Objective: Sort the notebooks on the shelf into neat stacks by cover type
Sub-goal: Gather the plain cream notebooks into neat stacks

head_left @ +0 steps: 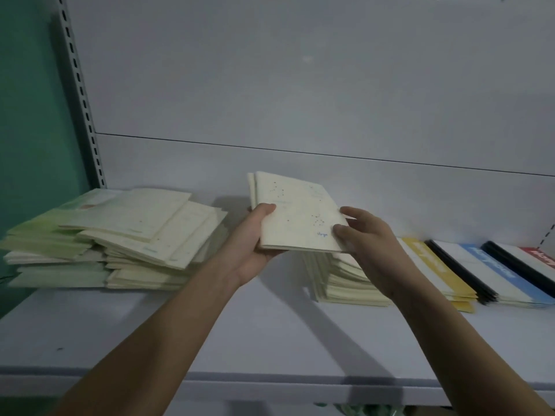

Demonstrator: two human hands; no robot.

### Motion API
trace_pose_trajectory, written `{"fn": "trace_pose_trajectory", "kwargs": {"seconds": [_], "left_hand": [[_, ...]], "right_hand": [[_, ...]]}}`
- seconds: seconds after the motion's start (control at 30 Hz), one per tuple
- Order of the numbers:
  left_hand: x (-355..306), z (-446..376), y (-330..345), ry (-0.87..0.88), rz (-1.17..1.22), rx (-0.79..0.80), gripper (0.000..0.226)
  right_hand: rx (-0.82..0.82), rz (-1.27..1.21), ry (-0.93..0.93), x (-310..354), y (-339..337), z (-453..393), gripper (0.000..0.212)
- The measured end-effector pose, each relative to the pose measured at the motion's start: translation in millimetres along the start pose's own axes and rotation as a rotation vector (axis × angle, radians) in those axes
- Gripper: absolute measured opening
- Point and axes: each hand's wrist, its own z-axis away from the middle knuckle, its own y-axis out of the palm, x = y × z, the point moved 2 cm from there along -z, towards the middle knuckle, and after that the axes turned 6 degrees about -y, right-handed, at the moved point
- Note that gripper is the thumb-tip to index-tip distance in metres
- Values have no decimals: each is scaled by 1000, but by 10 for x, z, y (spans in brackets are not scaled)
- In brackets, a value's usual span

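1. Notebooks, a thin cream batch (295, 214), held in the air by both hands, directly above the cream stack (339, 280) on the shelf (180, 340). Top cover shows dotted constellation marks and a small blue word.
2. Left hand (255, 241) grip: palm up under the batch's left edge, thumb curled over the top cover, fingers hidden beneath. Pinching firmly, by the look of it.
3. Right hand (365, 235) grip: thumb on the cover's lower right corner, fingers curled round the right edge. Also closed on the batch.
4. Both forearms reach up and forward from the bottom of the view, converging on the batch; wrists roughly level, batch tilted slightly, far edge higher.
5. Step in hand, as I judge it: setting this batch down on the cream stack below.
6. To do it well: square the batch edges between both hands first, lower flat, line spines and corners up with the stack, release only once it rests.
7. Left of the cream stack, well apart: messy pile (114, 235) of cream and pale green notebooks, fanned and skewed, apparently still unsorted.
8. Right of the cream stack, just beside it: yellow-banded stack (435, 265), then blue-banded stack (492, 265), then a red-banded one (540, 255) at the frame edge.
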Motion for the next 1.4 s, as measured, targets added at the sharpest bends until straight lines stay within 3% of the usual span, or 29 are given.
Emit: {"fn": "trace_pose_trajectory", "kwargs": {"seconds": [0.17,0.27,0.47,0.6,0.8,0.93,1.03,1.13,1.23,1.4], "left_hand": [[239,-419,364,68,-272,-43,33],[378,-581,509,99,-417,-85,38],[651,-747,670,103,-585,-159,30],[789,-908,653,90,-651,-215,55],[893,-921,802,80,-705,-227,32],[883,-950,795,57,-719,-242,41],[778,-884,777,68,-763,-233,34],[580,-792,615,108,-853,-234,53],[291,-575,347,288,-1072,-331,53],[-355,-94,-311,469,-1333,-503,43]], "right_hand": [[-3,141,44,-229,-541,-234,37],[-3,295,51,-361,-790,-379,47],[163,651,92,-613,-985,-551,52],[133,808,13,-745,-977,-575,48],[129,641,94,-809,-976,-571,39],[179,621,102,-790,-1024,-578,39],[226,677,86,-705,-1024,-611,43],[186,872,-34,-557,-975,-674,55],[104,867,-214,-312,-653,-649,48],[251,704,-373,-51,393,-480,35]]}}
